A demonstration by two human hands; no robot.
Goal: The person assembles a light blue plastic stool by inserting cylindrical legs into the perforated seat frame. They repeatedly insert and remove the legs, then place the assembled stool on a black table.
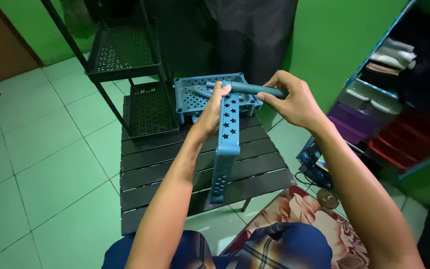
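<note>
My left hand [211, 110] grips the top of a long blue plastic panel [226, 149] with star-shaped cutouts, standing upright on a dark slatted table [165, 164]. My right hand [294, 99] holds a blue-grey plastic tube [247, 88] level, its left end meeting the top of the panel beside my left fingers. Behind them on the table lies a blue perforated plastic shelf tray [195, 97] with another tube in it.
A black metal rack [125, 60] with perforated shelves stands at the table's back left on a pale tiled floor. A shelf unit [399, 99] with folded cloth and coloured boxes is at the right. A floral mat [319, 224] lies by my knees.
</note>
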